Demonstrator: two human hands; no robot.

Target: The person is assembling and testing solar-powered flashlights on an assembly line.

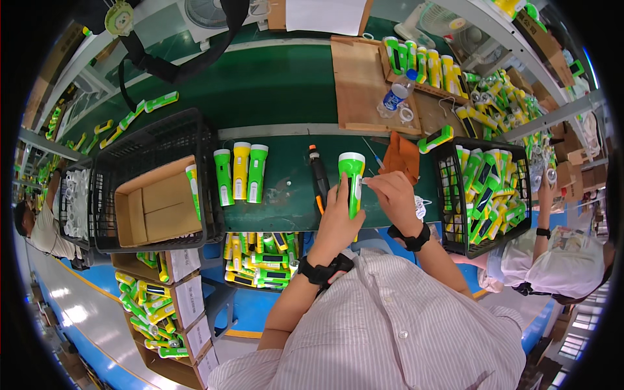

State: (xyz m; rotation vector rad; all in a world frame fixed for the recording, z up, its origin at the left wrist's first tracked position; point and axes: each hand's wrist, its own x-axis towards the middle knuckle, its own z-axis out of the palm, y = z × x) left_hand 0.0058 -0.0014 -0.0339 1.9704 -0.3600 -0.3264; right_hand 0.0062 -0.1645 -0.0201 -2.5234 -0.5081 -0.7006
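Observation:
My left hand (338,220) is wrapped round a green flashlight (351,166) with a white-rimmed head, held upright over the near edge of the green table. My right hand (395,196) pinches at the flashlight's right side, just below the head. Something small and whitish shows at those fingertips, too small to name. Left of the flashlight lies a black and orange electric screwdriver (318,174). A thin screwdriver with a blue handle (375,155) is beyond my right hand, beside an orange-brown pouch (400,160). Farther left, two green flashlights (256,173) and a yellow flashlight (240,170) lie in a row.
On the right stands a black crate (484,242) full of flashlights; on the left, a black crate (211,224) holds an open cardboard box (133,218). A water bottle (396,95) stands on a wooden board (354,84). Flashlight boxes sit below the table. A co-worker (552,263) is at right.

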